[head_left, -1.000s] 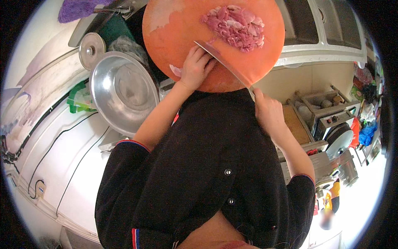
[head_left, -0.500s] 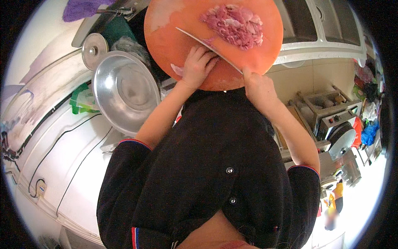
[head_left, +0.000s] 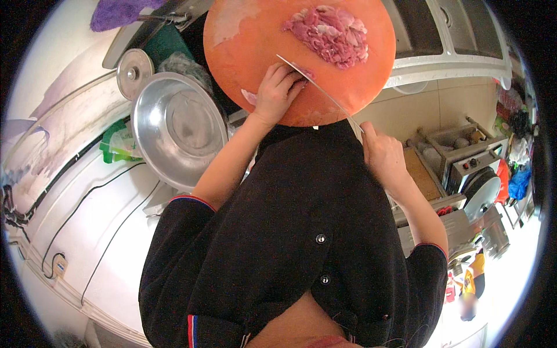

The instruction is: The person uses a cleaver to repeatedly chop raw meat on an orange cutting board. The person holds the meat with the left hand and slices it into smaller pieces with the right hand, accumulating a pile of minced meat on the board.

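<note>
On a round orange cutting board (head_left: 243, 66) lies a heap of sliced pink raw meat (head_left: 331, 37), toward its far right. My right hand (head_left: 384, 155) is closed round the handle end of a knife (head_left: 325, 93), just off the board's near right edge. The blade slants up and left across the board, its tip beyond my left fingers. My left hand (head_left: 275, 95) rests on the board with curled fingers against the blade, pressing a piece of meat (head_left: 307, 73) mostly hidden by fingers and knife. A pale scrap of meat (head_left: 249, 97) lies left of that hand.
A large metal basin (head_left: 180, 130) stands left of the board, with a round pot lid (head_left: 134, 74) behind it. The sink (head_left: 473, 32) is at the far right. Lower right stands a metal-framed appliance (head_left: 470, 165). A green plastic bag (head_left: 119, 142) lies at the left.
My right hand has drawn the knife back toward me and to the right, so its tip is nearer my left fingers. The left hand has stayed almost in place.
</note>
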`<state>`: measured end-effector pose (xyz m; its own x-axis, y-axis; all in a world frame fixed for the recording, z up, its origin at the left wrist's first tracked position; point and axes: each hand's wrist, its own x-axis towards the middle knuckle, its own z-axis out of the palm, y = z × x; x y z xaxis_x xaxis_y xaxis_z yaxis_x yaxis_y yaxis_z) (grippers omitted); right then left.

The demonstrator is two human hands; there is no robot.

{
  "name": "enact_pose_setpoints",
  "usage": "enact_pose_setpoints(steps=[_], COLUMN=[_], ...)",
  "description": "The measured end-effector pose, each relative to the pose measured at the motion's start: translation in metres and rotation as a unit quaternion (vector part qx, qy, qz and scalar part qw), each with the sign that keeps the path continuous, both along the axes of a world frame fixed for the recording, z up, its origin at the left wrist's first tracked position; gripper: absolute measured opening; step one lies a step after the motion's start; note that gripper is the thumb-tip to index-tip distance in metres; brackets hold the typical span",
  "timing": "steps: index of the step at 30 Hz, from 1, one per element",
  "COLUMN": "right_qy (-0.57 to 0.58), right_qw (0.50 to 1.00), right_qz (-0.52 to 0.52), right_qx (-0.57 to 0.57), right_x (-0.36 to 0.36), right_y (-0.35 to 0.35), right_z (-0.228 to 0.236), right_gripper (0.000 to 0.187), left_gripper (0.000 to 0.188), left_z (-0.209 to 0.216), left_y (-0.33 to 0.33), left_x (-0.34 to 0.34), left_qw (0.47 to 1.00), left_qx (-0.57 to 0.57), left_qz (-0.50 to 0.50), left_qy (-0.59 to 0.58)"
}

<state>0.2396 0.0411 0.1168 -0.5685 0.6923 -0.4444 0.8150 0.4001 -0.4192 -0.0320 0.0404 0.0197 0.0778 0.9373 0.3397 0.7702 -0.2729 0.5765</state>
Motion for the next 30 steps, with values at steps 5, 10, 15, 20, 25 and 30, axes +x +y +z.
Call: enact_pose_setpoints(steps=[5, 10, 15, 20, 25, 30], right_qy=[0.008, 0.005, -0.036, 0.002, 0.025, 0.066], right_qw=[1.000, 1.000, 0.998, 1.000, 0.999, 0.996], right_qz=[0.001, 0.001, 0.003, 0.007, -0.037, -0.064], right_qx=[-0.003, -0.013, -0.050, -0.012, 0.011, -0.001], right_x=[-0.020, -0.030, 0.000, -0.050, -0.021, 0.002], right_y=[0.004, 0.008, -0.008, 0.022, 0.035, 0.021], right_z=[-0.009, -0.014, -0.008, -0.025, -0.024, -0.006], right_gripper=[0.021, 0.022, 0.020, 0.014, 0.017, 0.021], left_gripper=[0.022, 0.023, 0.023, 0.022, 0.022, 0.022], left_z=[-0.003, -0.002, -0.009, -0.006, -0.005, -0.008], left_y=[0.001, 0.000, -0.002, 0.001, 0.000, -0.003], left_x=[-0.001, -0.003, -0.001, 0.000, -0.003, -0.007], left_qw=[1.000, 0.999, 1.000, 1.000, 1.000, 0.999], left_qx=[-0.011, -0.037, -0.006, -0.006, -0.009, -0.009], left_qz=[0.008, 0.011, 0.007, 0.012, 0.000, -0.014], left_qy=[0.017, 0.030, -0.008, 0.016, -0.023, -0.033])
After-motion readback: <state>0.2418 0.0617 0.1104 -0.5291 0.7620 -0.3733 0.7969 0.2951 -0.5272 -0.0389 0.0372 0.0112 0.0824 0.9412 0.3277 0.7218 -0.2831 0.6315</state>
